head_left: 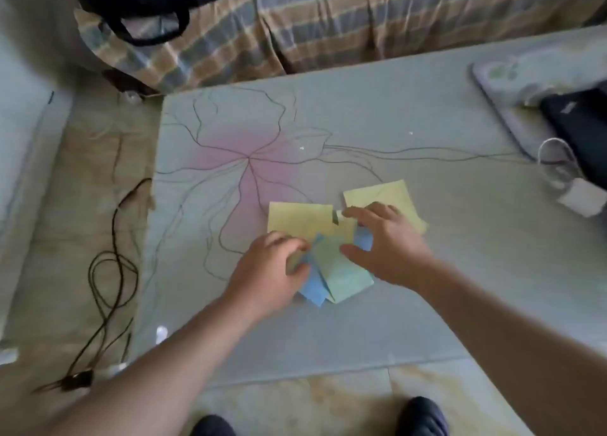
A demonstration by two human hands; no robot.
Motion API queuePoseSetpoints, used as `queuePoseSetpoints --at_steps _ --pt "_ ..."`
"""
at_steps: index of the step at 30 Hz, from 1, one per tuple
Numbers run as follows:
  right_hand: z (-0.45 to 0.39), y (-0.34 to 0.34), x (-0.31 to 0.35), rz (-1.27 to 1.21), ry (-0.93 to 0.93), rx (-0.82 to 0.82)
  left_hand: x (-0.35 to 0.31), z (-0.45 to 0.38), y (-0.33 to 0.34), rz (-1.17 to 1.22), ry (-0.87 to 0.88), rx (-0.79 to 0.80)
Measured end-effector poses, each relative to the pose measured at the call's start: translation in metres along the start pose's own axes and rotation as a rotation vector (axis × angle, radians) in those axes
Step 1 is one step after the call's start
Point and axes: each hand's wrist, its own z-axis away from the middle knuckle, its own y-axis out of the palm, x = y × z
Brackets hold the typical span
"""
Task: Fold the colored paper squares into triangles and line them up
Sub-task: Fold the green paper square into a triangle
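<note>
Paper squares sit in a loose overlapping heap near the middle of the grey table top (427, 133), on the near side of the pink flower drawn on it. From my head view I count two yellow sheets: the left yellow sheet (295, 218) lies flat with a small notch in its right edge, and the right yellow sheet (381, 192) lies just beside it, turned at an angle and partly under my right hand (387, 241). Nearer to me, a pale green sheet (345, 274) rests on top of blue paper (313, 287), whose corners stick out below and to the left; another bit of blue shows beside my right thumb.

My left hand (272, 271) has its fingers curled and is pinching the left edge of the green and blue papers where they overlap; which sheet exactly sits between the fingertips I cannot tell, the frame is soft there. My right hand is spread, fingers fairly straight, fingertips touching the yellow paper and the thumb lying at the upper edge of the green sheet, gripping nothing.

Off the table, a black cable (108, 271) loops over the floor to my left, a checked cloth (328, 25) hangs beyond the far edge, and a white charger (581, 195) lies at the right with a dark bag (584, 123) behind it
</note>
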Motion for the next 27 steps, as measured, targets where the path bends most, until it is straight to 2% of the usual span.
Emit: queuePoseSetpoints --at_steps 2,4,7,9,11,14,16,18,21,27 --pt "-0.003 0.026 -0.016 0.068 -0.103 -0.053 0.003 -0.006 0.028 -0.077 0.116 -0.097" --pt "-0.006 0.044 -0.030 0.145 -0.193 -0.135 -0.001 -0.011 0.047 -0.190 0.209 -0.115" --pt "-0.003 0.053 -0.030 0.197 -0.244 -0.180 -0.006 -0.013 0.048 -0.203 0.123 -0.062" --pt "-0.008 0.047 -0.021 0.224 -0.160 -0.055 -0.006 -0.022 0.046 -0.198 0.027 0.024" --pt "0.071 0.022 0.005 0.329 -0.125 -0.084 -0.042 0.049 0.036 -0.215 0.043 -0.048" --pt "0.054 0.021 0.018 0.135 -0.020 0.021 -0.038 0.024 0.040 -0.247 -0.003 -0.023" --pt "0.068 0.027 0.028 -0.080 0.032 0.070 -0.038 0.031 0.034 -0.126 -0.015 -0.043" --pt "0.096 0.016 0.038 -0.303 0.090 -0.016 -0.053 0.055 0.022 0.103 0.005 -0.084" --pt "0.128 -0.011 0.060 -0.504 0.126 -0.126 -0.076 0.085 -0.006 0.338 0.016 -0.077" --pt "0.167 -0.056 0.091 -0.891 0.081 -0.289 -0.117 0.121 -0.051 0.733 0.068 -0.071"
